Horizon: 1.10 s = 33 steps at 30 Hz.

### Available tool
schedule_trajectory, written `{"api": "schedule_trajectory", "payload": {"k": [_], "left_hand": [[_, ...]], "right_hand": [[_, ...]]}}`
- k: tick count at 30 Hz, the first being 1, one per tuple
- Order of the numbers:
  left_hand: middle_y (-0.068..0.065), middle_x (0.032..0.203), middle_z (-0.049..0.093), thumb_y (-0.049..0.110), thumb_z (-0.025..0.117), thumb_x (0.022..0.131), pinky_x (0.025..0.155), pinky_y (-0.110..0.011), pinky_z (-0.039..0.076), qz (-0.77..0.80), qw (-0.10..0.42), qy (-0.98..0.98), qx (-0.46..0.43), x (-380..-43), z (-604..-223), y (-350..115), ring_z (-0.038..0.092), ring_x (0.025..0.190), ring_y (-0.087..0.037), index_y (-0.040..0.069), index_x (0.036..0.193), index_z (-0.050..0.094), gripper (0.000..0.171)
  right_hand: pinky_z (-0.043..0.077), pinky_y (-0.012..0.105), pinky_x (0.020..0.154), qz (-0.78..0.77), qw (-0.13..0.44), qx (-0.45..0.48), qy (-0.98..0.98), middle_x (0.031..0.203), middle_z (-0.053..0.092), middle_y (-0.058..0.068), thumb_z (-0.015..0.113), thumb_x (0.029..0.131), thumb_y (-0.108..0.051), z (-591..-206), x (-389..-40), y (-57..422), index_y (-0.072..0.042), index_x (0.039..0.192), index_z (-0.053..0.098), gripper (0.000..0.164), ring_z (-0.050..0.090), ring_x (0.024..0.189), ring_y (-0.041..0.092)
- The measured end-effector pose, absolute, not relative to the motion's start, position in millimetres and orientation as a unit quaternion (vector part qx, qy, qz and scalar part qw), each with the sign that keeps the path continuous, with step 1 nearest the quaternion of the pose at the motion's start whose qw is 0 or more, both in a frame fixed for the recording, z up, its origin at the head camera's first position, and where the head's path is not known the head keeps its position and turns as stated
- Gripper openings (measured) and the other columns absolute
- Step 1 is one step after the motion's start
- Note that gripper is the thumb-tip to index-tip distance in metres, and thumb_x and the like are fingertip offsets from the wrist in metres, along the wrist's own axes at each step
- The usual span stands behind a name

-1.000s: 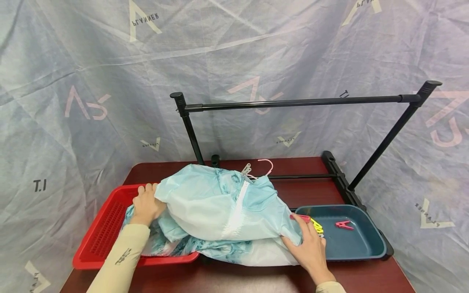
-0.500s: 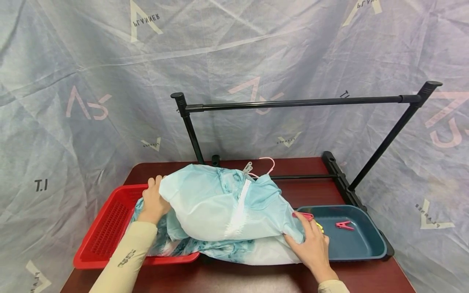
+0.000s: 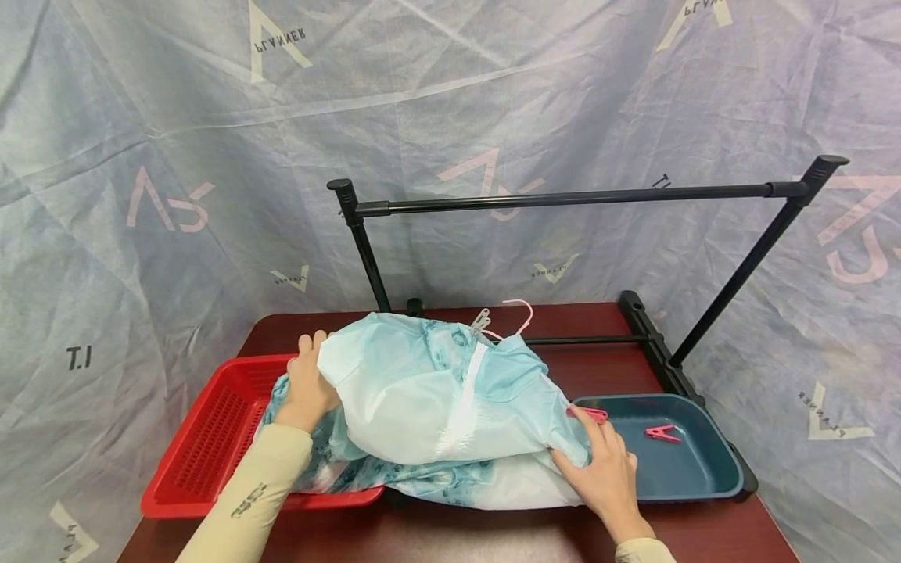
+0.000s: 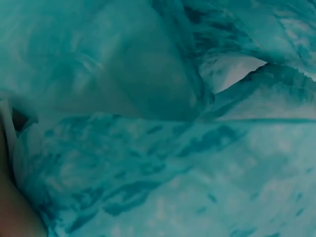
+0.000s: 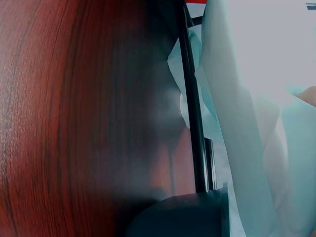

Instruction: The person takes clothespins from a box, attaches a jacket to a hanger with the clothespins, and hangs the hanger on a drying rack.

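A thin light-blue and white garment [image 3: 415,391] with a white strip down it lies over bunched blue-patterned cloth [image 3: 422,475]. The hook of a pink hanger [image 3: 526,315] and a grey clip [image 3: 481,320] stick out at its top. My left hand [image 3: 308,391] grips the garment's left end, some fingers out of sight. At its right end my right hand [image 3: 601,469] holds the fabric between thumb and fingers. Beside those fingertips is a pink clothespin [image 3: 590,414]; whether it clamps the cloth I cannot tell. Patterned fabric [image 4: 148,177] fills most of the left wrist view.
Under the cloth on the left is a red basket [image 3: 179,446]. A dark blue tray [image 3: 690,469] stands at right with another pink clothespin [image 3: 663,434] inside. Behind rises a black rack with a crossbar [image 3: 563,198]. All stand on a dark red wooden table [image 3: 450,539].
Both hands have drifted slightly right, carrying the garment, hanger hook and nearer pink clothespin along. More of the red basket shows; the yellow clothespin in the tray is now hidden.
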State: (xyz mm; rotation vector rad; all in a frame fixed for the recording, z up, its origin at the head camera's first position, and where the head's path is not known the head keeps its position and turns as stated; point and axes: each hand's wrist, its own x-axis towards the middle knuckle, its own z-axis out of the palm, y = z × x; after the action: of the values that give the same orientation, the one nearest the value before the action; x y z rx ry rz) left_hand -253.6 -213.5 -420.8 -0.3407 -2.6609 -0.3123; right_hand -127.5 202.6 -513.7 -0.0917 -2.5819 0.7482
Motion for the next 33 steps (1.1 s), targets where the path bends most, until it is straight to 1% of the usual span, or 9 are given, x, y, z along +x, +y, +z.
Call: {"api": "schedule_trajectory", "payload": {"k": [5,12,17,19,22,26,28,30,33], "left_hand": [[-0.022,0.095,0.046,0.011,0.066,0.082,0.051,-0.056,0.044,-0.11,0.235,-0.957,-0.132,-253.6,-418.9,-210.5,0.044,0.087,-0.041,-0.004,0.099,0.048,0.029],[-0.021,0.09,0.044,0.007,0.062,0.084,0.042,-0.046,0.036,-0.085,0.278,-0.946,-0.142,-251.9,-412.0,-201.4,0.041,0.079,-0.038,-0.002,0.093,0.044,0.022],[-0.02,0.089,0.042,0.006,0.049,0.089,0.04,-0.042,0.033,-0.08,0.31,-0.934,-0.157,-250.7,-405.2,-194.2,0.04,0.077,-0.038,-0.002,0.093,0.042,0.011],[-0.021,0.088,0.042,0.007,0.045,0.09,0.039,-0.041,0.033,-0.071,0.326,-0.929,-0.163,-250.6,-403.2,-191.6,0.041,0.076,-0.038,-0.003,0.093,0.042,0.01],[-0.02,0.088,0.042,0.007,0.042,0.089,0.038,-0.038,0.033,-0.052,0.339,-0.925,-0.164,-250.3,-400.7,-188.5,0.041,0.075,-0.037,-0.002,0.093,0.042,0.011],[-0.02,0.087,0.042,0.005,0.045,0.087,0.038,-0.037,0.033,-0.044,0.347,-0.923,-0.163,-249.9,-397.5,-184.8,0.041,0.075,-0.036,-0.002,0.092,0.042,0.009],[-0.02,0.087,0.042,0.005,0.043,0.088,0.037,-0.037,0.032,-0.044,0.352,-0.92,-0.166,-249.9,-396.3,-183.1,0.041,0.074,-0.036,-0.002,0.091,0.043,0.008],[-0.021,0.085,0.042,0.007,0.037,0.09,0.036,-0.037,0.032,-0.044,0.361,-0.916,-0.171,-250.2,-395.1,-181.4,0.041,0.073,-0.037,-0.002,0.089,0.042,0.011],[-0.021,0.084,0.042,0.011,0.022,0.094,0.035,-0.037,0.029,-0.043,0.375,-0.908,-0.18,-250.1,-393.2,-179.4,0.04,0.071,-0.037,-0.002,0.086,0.041,0.024]], "right_hand": [[0.039,0.059,0.074,0.274,0.226,-0.04,-0.934,0.11,0.059,0.015,0.086,0.07,-0.035,-513.1,-126.1,202.8,-0.02,0.137,0.057,0.074,0.056,0.099,0.037],[0.037,0.061,0.076,0.284,0.239,-0.054,-0.927,0.11,0.059,0.016,0.085,0.07,-0.032,-515.1,-124.5,210.3,-0.02,0.137,0.057,0.073,0.056,0.097,0.039],[0.035,0.059,0.075,0.284,0.232,-0.076,-0.927,0.106,0.057,0.015,0.083,0.073,-0.033,-514.2,-123.6,215.5,-0.018,0.138,0.056,0.073,0.056,0.096,0.038],[0.035,0.058,0.074,0.284,0.229,-0.082,-0.927,0.104,0.056,0.015,0.083,0.074,-0.034,-513.7,-123.1,217.3,-0.018,0.139,0.055,0.073,0.056,0.097,0.038],[0.034,0.059,0.075,0.286,0.224,-0.088,-0.927,0.104,0.055,0.015,0.082,0.074,-0.035,-512.8,-122.2,219.2,-0.018,0.139,0.054,0.073,0.055,0.098,0.038],[0.034,0.058,0.074,0.288,0.227,-0.094,-0.926,0.103,0.055,0.015,0.082,0.074,-0.035,-512.5,-120.8,221.9,-0.018,0.14,0.054,0.073,0.055,0.099,0.04],[0.034,0.058,0.074,0.288,0.23,-0.097,-0.925,0.103,0.055,0.015,0.082,0.074,-0.035,-512.7,-119.9,223.7,-0.018,0.139,0.055,0.073,0.055,0.099,0.04],[0.034,0.058,0.074,0.288,0.23,-0.101,-0.924,0.104,0.055,0.015,0.082,0.074,-0.035,-512.8,-119.1,225.4,-0.018,0.139,0.054,0.073,0.055,0.1,0.041],[0.034,0.058,0.075,0.29,0.226,-0.108,-0.924,0.105,0.055,0.016,0.083,0.074,-0.035,-512.7,-118.4,227.9,-0.018,0.14,0.054,0.073,0.054,0.102,0.042]]}}
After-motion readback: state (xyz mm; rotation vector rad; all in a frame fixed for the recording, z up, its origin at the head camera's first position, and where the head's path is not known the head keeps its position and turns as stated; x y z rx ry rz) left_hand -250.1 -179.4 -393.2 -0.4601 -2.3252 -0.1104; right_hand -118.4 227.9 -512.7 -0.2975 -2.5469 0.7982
